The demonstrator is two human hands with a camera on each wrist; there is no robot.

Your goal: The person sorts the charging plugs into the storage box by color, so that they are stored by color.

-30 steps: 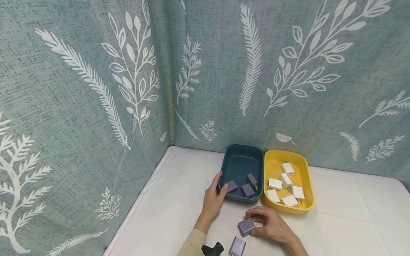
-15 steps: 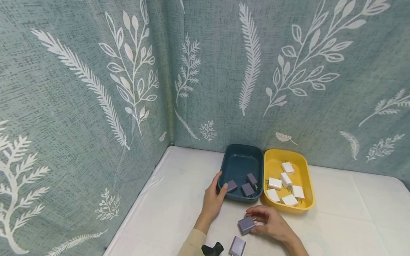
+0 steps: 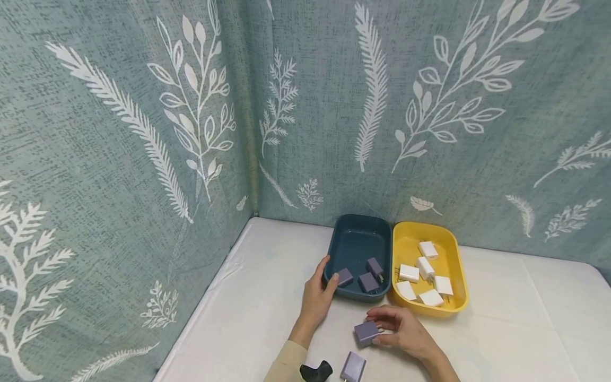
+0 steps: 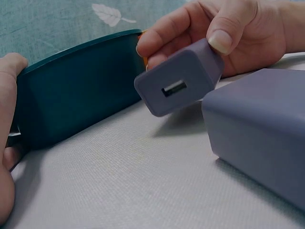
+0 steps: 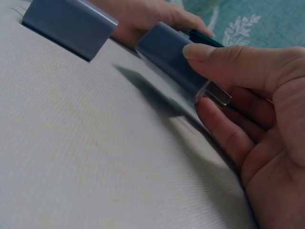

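My right hand [image 3: 406, 331] pinches a purple USB wall charger [image 3: 366, 333] between thumb and fingers, slightly tilted. In the left wrist view that charger [image 4: 176, 81] shows its USB slot and hangs just above the cloth; the right wrist view shows its metal prongs [image 5: 218, 94] toward my palm. With the thumb over the rim, my left hand [image 3: 317, 300] grips the near left corner of a dark blue tray [image 3: 360, 224]. Inside the tray lie three purple chargers [image 3: 368, 282]. A further purple charger [image 3: 353, 366] rests on the table nearer to me.
Touching the blue tray on its right is a yellow tray [image 3: 462, 286] with several white chargers [image 3: 431, 298]. Both stand on a white cloth-covered table [image 3: 515, 307], close to a patterned green curtain [image 3: 324, 106]. A black object [image 3: 316, 371] is at my left sleeve.
The pinched charger has risen slightly and tipped a little in my right hand. My left hand has kept its place on the blue tray.
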